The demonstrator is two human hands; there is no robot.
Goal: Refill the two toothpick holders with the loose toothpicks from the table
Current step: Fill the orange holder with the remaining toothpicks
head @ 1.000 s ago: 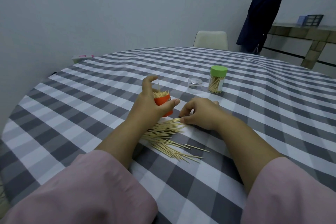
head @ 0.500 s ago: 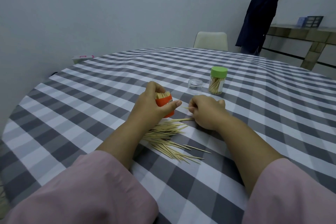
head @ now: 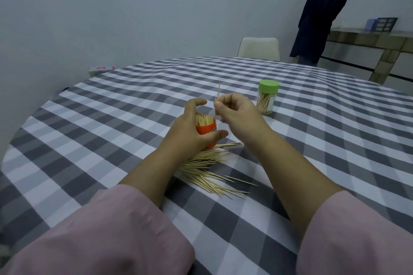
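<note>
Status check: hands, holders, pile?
Left hand grips orange holder. Right hand pinches toothpick upright. Loose pile remains; green-lidded holder capped.

Grey-and-white checked cloth [head: 312, 131] across the worktop; orange toothpick holder [head: 206, 130] packed with pale wooden toothpicks; second, clear holder [head: 267, 101] capped in bright green [head: 269, 86]; pale tan loose toothpicks [head: 210, 169]; dusty pink sleeves [head: 107, 234]; off-white chair [head: 259, 48]; pale grey wall [head: 134, 11].

Two toothpick holders stood there: one orange holder [head: 206, 130], one green-lidded holder [head: 267, 100]; the loose toothpicks [head: 210, 168] were too many to count.
</note>
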